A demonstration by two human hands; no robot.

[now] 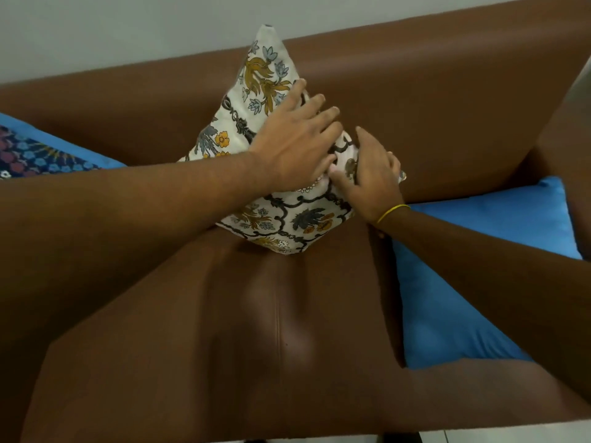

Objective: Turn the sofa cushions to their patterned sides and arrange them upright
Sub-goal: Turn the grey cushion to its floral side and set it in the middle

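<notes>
A white cushion with a yellow, grey and black floral pattern point(268, 78) stands on one corner against the backrest of the brown sofa point(415, 100), patterned side toward me. My left hand point(297, 145) lies flat on its front with fingers spread. My right hand point(371, 177), with a yellow band at the wrist, presses on the cushion's right edge, fingers apart. A blue cushion point(473, 266) lies flat on the seat at the right, plain side up. At the far left a blue cushion point(35, 151) shows a dark patterned face.
The sofa seat point(224, 330) in front of the white cushion is bare brown leather with a centre seam. A pale wall point(128, 27) rises behind the backrest. The right armrest point(563, 148) borders the blue cushion.
</notes>
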